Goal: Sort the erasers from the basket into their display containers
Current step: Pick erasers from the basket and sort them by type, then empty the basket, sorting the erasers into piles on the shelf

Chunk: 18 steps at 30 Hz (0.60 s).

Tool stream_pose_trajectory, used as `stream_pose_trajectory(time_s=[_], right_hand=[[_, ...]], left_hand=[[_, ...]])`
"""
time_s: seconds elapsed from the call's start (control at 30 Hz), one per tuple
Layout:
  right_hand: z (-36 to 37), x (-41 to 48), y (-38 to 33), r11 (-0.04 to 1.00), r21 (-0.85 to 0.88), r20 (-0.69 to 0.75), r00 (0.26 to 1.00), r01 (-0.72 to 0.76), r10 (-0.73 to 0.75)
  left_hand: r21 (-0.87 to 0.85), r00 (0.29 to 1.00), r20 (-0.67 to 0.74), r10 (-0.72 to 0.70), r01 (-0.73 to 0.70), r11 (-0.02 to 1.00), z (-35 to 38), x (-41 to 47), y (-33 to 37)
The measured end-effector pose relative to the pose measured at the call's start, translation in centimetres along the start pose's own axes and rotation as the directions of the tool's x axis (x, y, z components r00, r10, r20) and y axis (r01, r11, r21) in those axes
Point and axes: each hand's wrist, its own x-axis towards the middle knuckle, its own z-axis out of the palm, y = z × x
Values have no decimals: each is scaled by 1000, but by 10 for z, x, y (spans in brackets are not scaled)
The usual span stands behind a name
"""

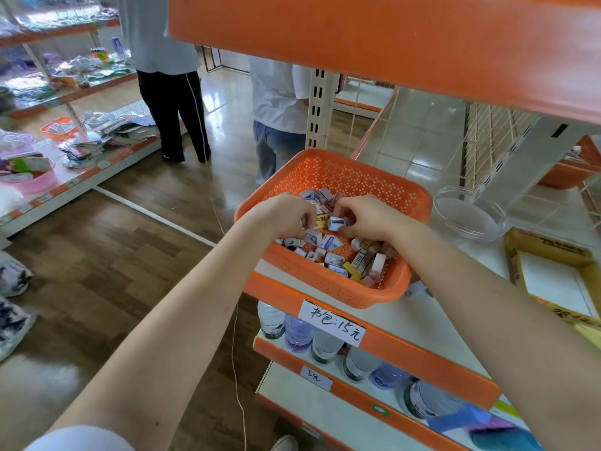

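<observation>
The orange plastic basket with little holes [367, 177] sits mid-frame on the white shelf with an orange edge [416, 323]. Small wrapped erasers [357, 258] lie inside it. The right hand [370, 216] pinches one white eraser [336, 222]. The left hand [284, 213] is curled among them; I cannot tell if it holds any. A clear round tub [468, 219] stands to the right.

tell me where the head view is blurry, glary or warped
Head view: wide-angle warp bows the upper orange shelf; the far-left shelves are smeared and washed out by glare; the floor carries a sheen; basket, erasers, left hand and right hand look sharp.
</observation>
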Motion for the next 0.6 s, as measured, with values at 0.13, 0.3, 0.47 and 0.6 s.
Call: stream_pose_trajectory(time_s=[0.13,0.3,0.47,0.6], right_hand=[[-1,-1,-1,1000,5,-4,1000,-3,3],[-2,-2,-1,1000,15,-5,1000,-5,5],[-7,-4,-3,996,93,-50,999,-6,11],[-25,-14,-7,992,122,-166,986,29,-9]], left_hand=[[-23,991,-123,-49,46,999,1,2,-1],[-37,964,-240,-116,111,993,4,2,-2],[-182,974,-206,-93,55,982,-1,0,0],[-333,976,-193,-102,33,942,-17,-6,8]])
